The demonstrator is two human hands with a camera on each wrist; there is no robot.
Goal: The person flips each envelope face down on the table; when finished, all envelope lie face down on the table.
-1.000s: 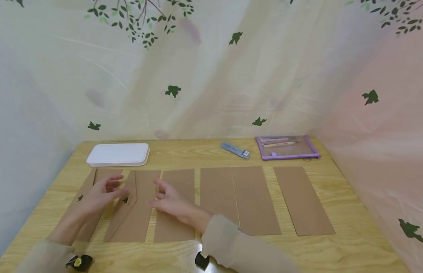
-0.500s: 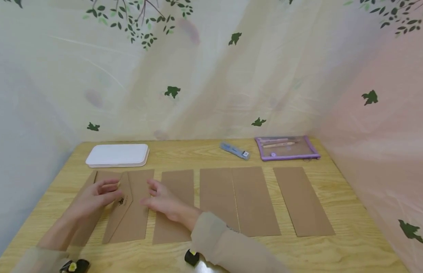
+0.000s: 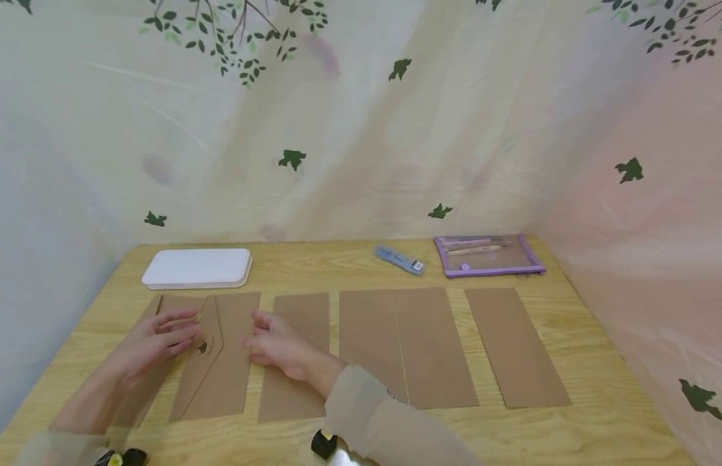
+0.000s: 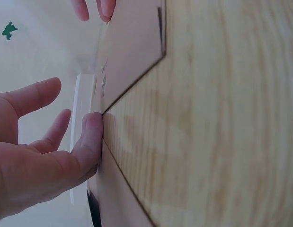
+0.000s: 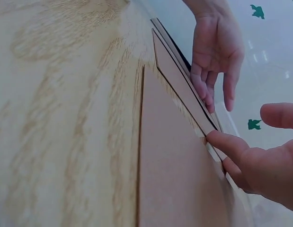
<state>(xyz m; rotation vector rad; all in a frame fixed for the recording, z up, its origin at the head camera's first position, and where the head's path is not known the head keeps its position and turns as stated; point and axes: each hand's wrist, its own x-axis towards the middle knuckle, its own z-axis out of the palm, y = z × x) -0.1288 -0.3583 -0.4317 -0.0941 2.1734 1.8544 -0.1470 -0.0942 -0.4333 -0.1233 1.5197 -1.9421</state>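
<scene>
A brown paper envelope with a pointed flap and small dark print lies flat in the head view, between my two hands. My left hand is at its left edge, with fingertips down at the table between it and another brown envelope, which the hand partly covers. At the right edge, the fingertips of my right hand touch the same envelope. In the left wrist view my left fingers are extended against the paper edges, thumb raised. My right index finger meets the envelope's edge in the right wrist view.
More brown envelopes lie in the row: one under my right forearm, a side-by-side pair, and one far right. Behind them are a white case, a blue packet and a purple-trimmed clear pouch holding pens.
The envelope between my hands has slid left, its top now close against the leftmost envelope. Both hands have shifted left with it. The other envelopes stay in place.
</scene>
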